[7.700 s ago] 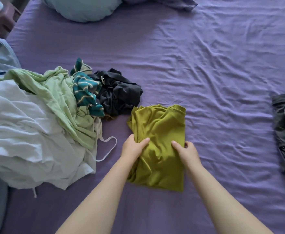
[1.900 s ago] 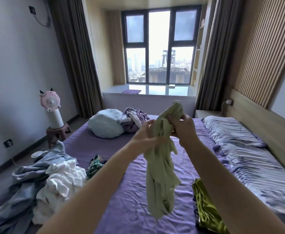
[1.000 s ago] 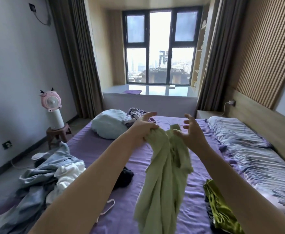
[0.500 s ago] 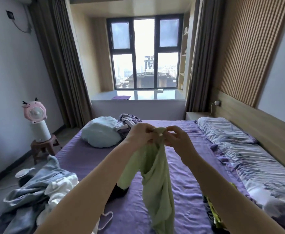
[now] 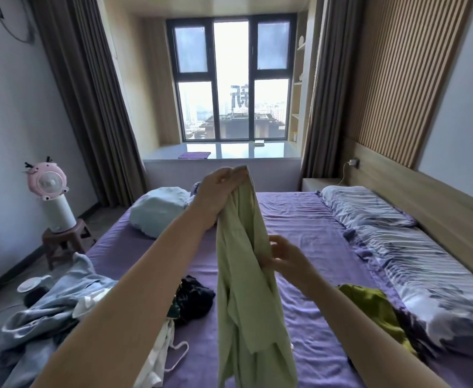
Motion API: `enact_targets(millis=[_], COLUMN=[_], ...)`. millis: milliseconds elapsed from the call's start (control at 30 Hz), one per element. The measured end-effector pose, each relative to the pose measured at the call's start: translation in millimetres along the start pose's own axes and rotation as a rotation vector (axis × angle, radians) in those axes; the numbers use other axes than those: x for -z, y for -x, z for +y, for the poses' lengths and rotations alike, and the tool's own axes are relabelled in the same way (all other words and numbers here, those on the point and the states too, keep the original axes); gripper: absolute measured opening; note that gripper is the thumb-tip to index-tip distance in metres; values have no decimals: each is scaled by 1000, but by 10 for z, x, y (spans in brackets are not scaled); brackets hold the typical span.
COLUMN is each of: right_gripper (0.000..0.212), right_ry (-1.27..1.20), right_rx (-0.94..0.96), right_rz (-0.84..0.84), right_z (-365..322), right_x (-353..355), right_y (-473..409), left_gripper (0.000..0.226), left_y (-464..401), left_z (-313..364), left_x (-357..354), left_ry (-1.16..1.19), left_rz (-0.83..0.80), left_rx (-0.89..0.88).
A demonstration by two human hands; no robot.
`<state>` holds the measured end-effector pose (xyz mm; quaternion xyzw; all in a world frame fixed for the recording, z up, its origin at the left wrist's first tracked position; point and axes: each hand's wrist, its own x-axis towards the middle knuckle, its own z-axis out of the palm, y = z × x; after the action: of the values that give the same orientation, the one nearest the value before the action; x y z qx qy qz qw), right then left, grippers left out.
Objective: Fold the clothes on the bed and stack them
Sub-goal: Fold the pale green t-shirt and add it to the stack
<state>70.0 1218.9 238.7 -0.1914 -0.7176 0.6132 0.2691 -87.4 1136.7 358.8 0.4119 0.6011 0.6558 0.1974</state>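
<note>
Left hand [image 5: 220,182] is raised above the bed [image 5: 299,219], fingers curled round the top edge of a pale green garment [image 5: 246,275] that hangs from it in a long bunched column, its bottom end reaching down out of view. Right hand [image 5: 284,254] sits lower, beside the hanging cloth, its fingertips pinching a fold on the garment's right edge — it seems to be hunting for a seam or shoulder to spread the piece open.

Judging from this, the step is opening the garment out before it can be folded, and several things could spoil it:

- The cloth is twisted and doubled on itself. If the right hand has caught an inner layer and not the true edge, pulling apart would only tighten the twist.
- All the weight hangs from one pinch at the top — a slackened grip would drop the garment in a heap on the purple sheet.
- Below and to the left lie a dark crumpled garment [image 5: 193,296] and a heap of blue-grey and white clothes [image 5: 53,312]. Lowered carelessly, the green piece could land across them and snag the loose white strap [image 5: 178,357].
- At the right an olive-green garment [image 5: 375,309] rests on darker cloth, probably the stack so far. Spreading the green piece too far right could knock it.
</note>
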Motion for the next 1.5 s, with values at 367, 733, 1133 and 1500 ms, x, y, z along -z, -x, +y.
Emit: enact_targets(millis=[367, 733, 1133, 1500], right_gripper=[29, 19, 37, 31], right_ry=[-93, -56, 42, 261], right_rx=[13, -101, 62, 217], right_rz=[203, 137, 111, 221], right_z=[-420, -538, -642, -653], right_x=[163, -94, 191, 504], right_y=[-27, -136, 34, 28], left_gripper=[27, 72, 26, 17], left_y=[239, 764, 315, 7], left_z=[-217, -629, -448, -339], left_x=[448, -19, -265, -248], left_ry=[-588, -605, -365, -474], left_rz=[-29, -345, -136, -218], left_rx=[-130, -187, -272, -286])
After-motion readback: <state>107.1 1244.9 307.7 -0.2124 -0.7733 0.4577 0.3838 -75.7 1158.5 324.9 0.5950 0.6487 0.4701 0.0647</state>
